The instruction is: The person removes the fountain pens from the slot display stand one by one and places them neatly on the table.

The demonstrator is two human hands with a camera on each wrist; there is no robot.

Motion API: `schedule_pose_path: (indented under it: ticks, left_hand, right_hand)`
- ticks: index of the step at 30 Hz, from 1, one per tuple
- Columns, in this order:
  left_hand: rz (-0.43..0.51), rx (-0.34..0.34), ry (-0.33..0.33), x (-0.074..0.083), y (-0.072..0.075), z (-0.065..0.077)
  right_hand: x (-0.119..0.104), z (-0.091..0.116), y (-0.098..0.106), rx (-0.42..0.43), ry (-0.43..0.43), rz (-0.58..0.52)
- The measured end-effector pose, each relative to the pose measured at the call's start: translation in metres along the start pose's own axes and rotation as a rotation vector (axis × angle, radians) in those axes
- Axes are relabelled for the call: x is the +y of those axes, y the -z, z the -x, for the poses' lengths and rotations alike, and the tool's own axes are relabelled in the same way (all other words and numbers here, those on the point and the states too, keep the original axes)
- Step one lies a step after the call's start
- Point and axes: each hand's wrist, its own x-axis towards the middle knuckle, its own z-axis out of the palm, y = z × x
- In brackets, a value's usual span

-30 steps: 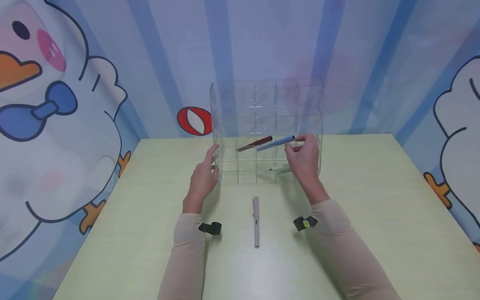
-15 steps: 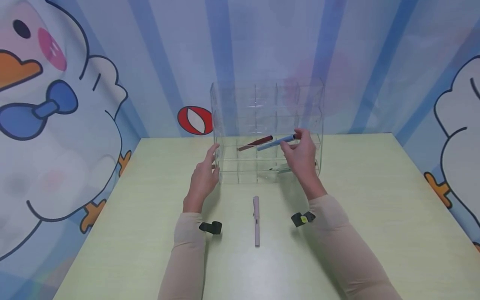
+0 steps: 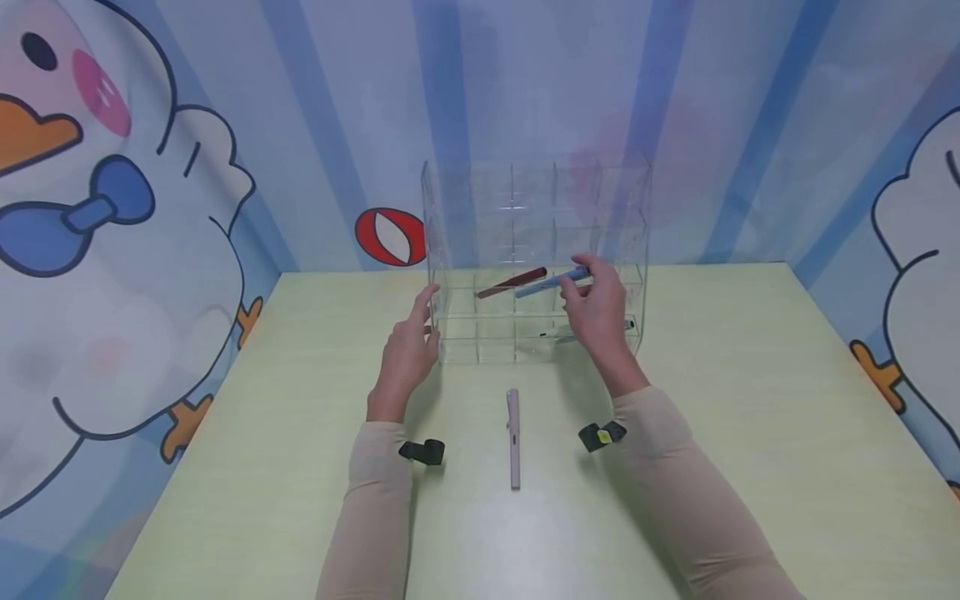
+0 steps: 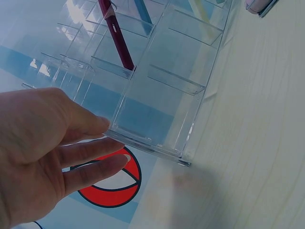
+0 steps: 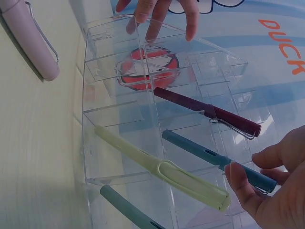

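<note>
Right fingers (image 5: pixel 239 180) slid left | pinching 1 blue pen (image 5: pixel 190 146) of 5 | left fingers (image 4: pixel 97 174) extended, touching 1 clear organizer (image 4: pixel 147 148)

Your table (image 3: pixel 225 467): pale yellow-green top, faint wood grain; you've got a clear compartmented rack (image 3: pixel 496 351) standing toward its far side; lilac pen (image 3: pixel 514 454) lies flat on your side of the rack, near but not touching, clip end pointing at it.
</note>
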Motion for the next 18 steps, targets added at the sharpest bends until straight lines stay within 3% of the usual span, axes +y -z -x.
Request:
schedule_pose_path:
  ticks: [11, 18]
  left_hand:
    - [0.012, -0.005, 0.020, 0.0017, 0.0000, -0.0004]
    - [0.005, -0.005, 0.021, 0.0026, 0.0006, 0.0006]
  right_hand:
    - [-0.0013, 0.0005, -0.0018, -0.020, 0.042, 0.060]
    - [-0.0009, 0.0002, -0.0031, 0.023, 0.059, 0.084]
